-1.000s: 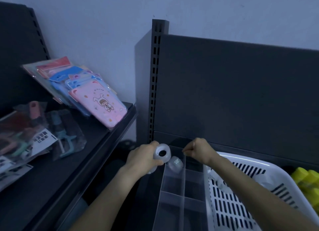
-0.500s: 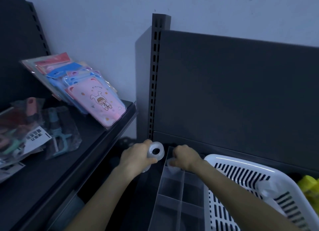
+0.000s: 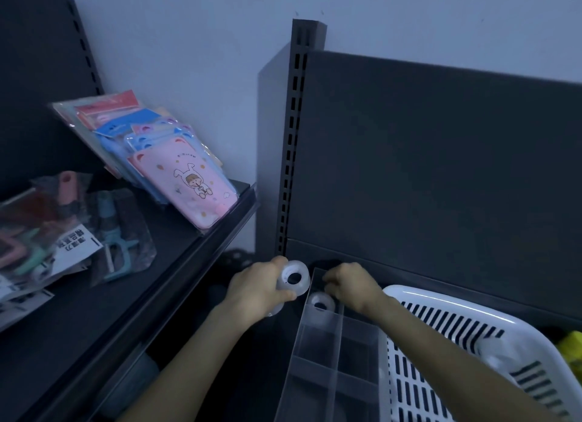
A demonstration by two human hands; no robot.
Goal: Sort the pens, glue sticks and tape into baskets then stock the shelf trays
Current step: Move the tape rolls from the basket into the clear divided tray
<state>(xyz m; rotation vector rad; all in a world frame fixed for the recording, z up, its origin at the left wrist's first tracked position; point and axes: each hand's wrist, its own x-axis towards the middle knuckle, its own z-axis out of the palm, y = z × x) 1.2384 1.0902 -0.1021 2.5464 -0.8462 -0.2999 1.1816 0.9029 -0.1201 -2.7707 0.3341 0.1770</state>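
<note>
Left hand [image 3: 255, 292] fingers [image 3: 282, 295] clasping cloudy-white tape roll [image 3: 299, 266], dark core, second roll [image 3: 329, 302] in clear tray [image 3: 318, 358] under right hand [image 3: 352, 284], curled fingers [image 3: 330, 279], grasp unclear

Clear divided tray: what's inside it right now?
One tape roll lies in the far-left compartment of the tray. Nearer compartments look empty. The right hand covers the far-right compartment, hiding its contents. The left hand holds a second roll outside.
</note>
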